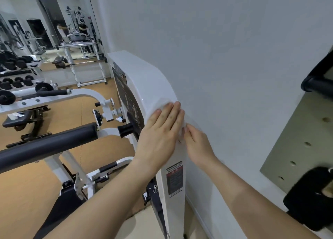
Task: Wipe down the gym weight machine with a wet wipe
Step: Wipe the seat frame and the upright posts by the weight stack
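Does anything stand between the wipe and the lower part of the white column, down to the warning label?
Nothing visible does. The left hand presses the wet wipe on the white column; the right hand touches beside it. Below them the face runs smooth to the warning label. The black knob juts from the side face only.

The tan wood-look floor [27, 193] bears the white steel weight machine [175, 217] at six o'clock. At ten o'clock a white tiered rack [21, 90] stands on it, loaded with black dumbbells [8, 81].

Left hand [162, 128] presses wet wipe [163, 103] flat on weight machine [144, 76].
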